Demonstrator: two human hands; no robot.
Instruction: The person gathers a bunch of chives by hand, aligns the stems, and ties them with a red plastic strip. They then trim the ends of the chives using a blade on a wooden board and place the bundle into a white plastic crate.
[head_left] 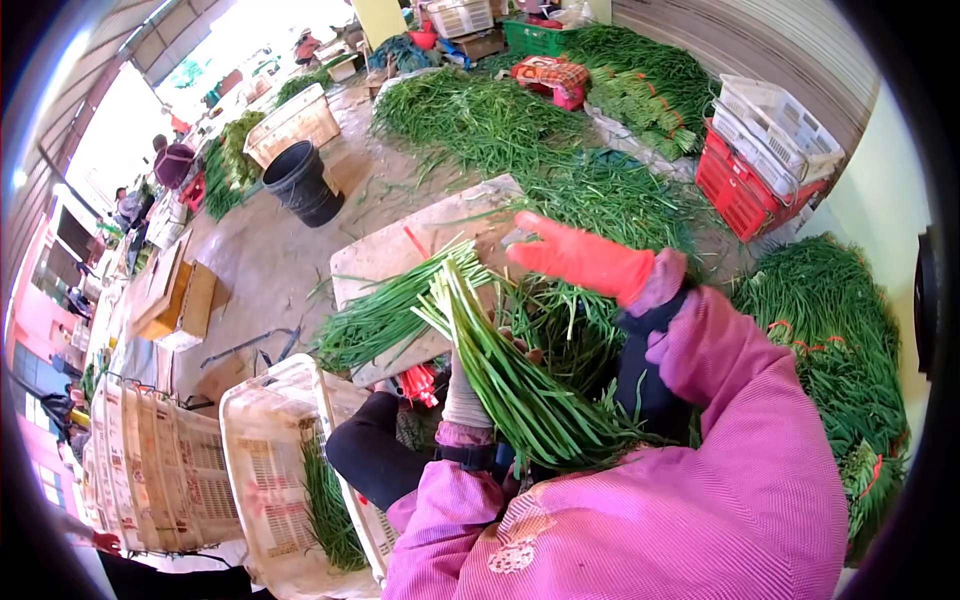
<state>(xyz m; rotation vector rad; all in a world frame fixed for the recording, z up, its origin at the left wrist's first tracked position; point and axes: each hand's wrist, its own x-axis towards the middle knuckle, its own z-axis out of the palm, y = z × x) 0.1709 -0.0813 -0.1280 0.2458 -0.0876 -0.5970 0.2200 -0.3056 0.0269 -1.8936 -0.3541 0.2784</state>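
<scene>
Bundle: green chives (510,385), held upright-tilted over the lap, cut ends fanning toward the board (400,255).
Left hand: pale glove (465,395) wrapped round the bundle's lower stalks, gripping.
Right hand: orange glove (580,258) flat and open, fingers extended above the bundle's tips.
Board: second chive heap (385,315) lying across it.
Crate: white (270,450), just beside the knee, a few chives inside.

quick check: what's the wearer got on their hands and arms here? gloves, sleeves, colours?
Right hand: orange-red glove. Left hand: pale grey knit glove, mostly hidden behind the green stalks. Both arms wear pink-magenta sleeves with fine stripes; a light patch with orange marks sits on the left sleeve. Dark arm covers show at the wrists, with a mauve cuff at the right wrist.
</scene>
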